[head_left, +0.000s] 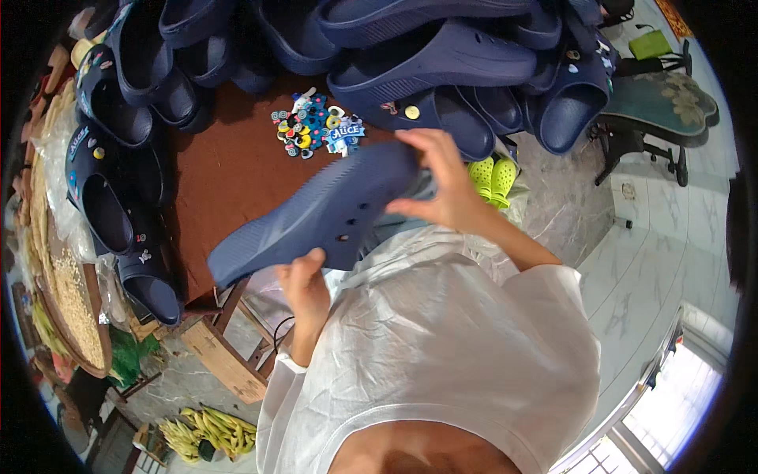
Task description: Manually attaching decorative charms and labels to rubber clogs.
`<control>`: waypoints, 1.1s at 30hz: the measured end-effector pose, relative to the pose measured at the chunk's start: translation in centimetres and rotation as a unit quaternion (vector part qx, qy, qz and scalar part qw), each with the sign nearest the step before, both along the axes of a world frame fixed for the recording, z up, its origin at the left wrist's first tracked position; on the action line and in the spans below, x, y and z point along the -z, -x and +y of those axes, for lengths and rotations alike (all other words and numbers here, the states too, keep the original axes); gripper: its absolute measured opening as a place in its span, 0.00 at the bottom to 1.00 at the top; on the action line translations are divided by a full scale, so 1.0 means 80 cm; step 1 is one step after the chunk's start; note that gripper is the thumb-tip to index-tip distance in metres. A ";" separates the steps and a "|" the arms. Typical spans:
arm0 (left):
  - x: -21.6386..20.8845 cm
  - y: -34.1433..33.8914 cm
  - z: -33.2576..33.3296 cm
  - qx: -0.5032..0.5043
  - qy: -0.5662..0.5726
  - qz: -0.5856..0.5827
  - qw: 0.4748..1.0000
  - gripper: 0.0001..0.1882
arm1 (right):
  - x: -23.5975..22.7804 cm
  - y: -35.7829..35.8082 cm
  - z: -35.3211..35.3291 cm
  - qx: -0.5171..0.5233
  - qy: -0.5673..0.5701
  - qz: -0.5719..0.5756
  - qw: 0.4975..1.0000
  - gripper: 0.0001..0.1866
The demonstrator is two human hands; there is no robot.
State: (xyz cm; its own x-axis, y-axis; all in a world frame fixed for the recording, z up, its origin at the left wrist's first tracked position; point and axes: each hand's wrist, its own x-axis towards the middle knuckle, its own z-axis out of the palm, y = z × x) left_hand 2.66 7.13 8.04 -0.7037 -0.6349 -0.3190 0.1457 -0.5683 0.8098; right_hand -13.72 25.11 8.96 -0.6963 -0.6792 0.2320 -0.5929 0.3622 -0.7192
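Note:
A navy blue foam clog [316, 207], turned on its side with its ridged edge toward the table, is held in the air before my chest. My right hand [444, 180] grips its upper right end, fingers and thumb apart around it. On the lower edge, my left hand [304, 286] holds the clog with the thumb against its side; the other fingers are partly hidden. Small holes show in the clog's upper. Beyond it, a heap of colourful small shoe charms [304, 130] lies on the brown tabletop [217, 170].
More navy clogs [430, 59] crowd the table's far side, and others with charms [106, 209] line its left edge. Yellow-green clogs [493, 180] are at the right. A wooden stool [225, 359], a tray of grain [75, 304] and corn cobs [213, 430] are at the left.

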 end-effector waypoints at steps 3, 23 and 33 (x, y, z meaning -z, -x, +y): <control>-0.012 0.022 0.025 0.124 -0.028 0.015 0.992 0.23 | -0.029 0.013 0.063 -0.003 -0.087 -0.090 0.992 0.45; 0.079 0.028 -0.006 0.320 0.071 -0.022 0.945 0.18 | 0.145 -0.029 0.519 0.363 -0.009 -0.531 0.766 0.42; 0.074 -0.041 -0.087 0.012 0.122 -0.110 0.986 0.18 | 0.339 0.045 0.522 0.511 -0.132 -0.572 0.627 0.29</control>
State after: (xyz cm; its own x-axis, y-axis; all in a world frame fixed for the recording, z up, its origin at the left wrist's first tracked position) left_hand 5.97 0.18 2.10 -0.6510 -0.6952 -0.3047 -0.0602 -0.3529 0.9337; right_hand -17.29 66.83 -18.15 -0.4072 0.3489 -0.8441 0.8965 0.3293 -0.2964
